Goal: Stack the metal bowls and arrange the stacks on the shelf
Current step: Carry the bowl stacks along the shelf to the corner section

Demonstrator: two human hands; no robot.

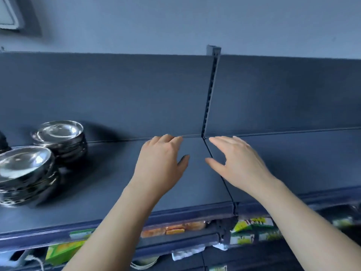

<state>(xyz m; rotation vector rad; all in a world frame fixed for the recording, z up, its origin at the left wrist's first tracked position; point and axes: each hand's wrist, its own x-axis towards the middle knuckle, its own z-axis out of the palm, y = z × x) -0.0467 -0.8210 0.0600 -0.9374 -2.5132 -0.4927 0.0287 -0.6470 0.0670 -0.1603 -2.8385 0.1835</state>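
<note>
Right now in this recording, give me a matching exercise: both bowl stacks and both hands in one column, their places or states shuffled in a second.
Column one
1. front stack of bowls
2. rear stack of bowls
3. left hand
4. right hand

Column two
A. open, on the side away from the bowls
B. nearer the back panel
C. cut off by the picture's left edge
D. open, between the bowls and the other hand

Pairs: 1-C, 2-B, 3-D, 4-A
</note>
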